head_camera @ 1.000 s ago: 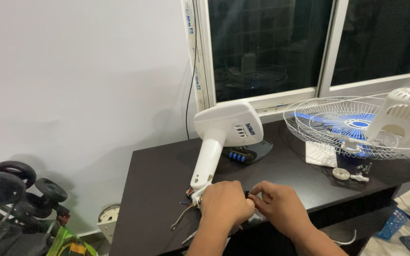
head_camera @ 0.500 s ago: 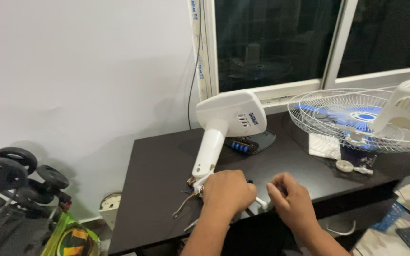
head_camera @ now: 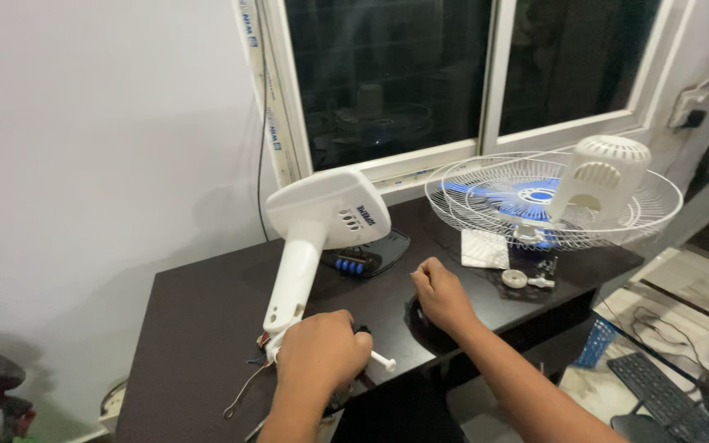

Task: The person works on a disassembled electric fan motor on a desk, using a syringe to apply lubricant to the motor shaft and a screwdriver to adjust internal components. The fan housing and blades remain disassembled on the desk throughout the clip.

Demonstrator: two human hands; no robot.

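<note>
Reaching up from the bottom edge, both forearms angle over the dark rectangular wooden surface (head_camera: 198, 328), the right one stretched further than the left. Largest on that surface is the round white wire fan guard (head_camera: 486, 205) with blue blades showing through it, lying flat at the far right under the window, a white domed plastic motor cover (head_camera: 605, 176) resting on top. Left of it lies the white plastic fan stand (head_camera: 305, 246), its broad control head near the window and its narrow neck running down toward the person, loose wires trailing from the neck's end. The left hand (head_camera: 322, 353) is curled shut, knuckles up, over that lower end of the neck, a small white plastic peg (head_camera: 383, 359) poking out beside it; what the fingers clasp is hidden. The right hand (head_camera: 441, 295) is loosely fisted, resting on the surface well apart from the left, and whether it holds anything cannot be told
</note>
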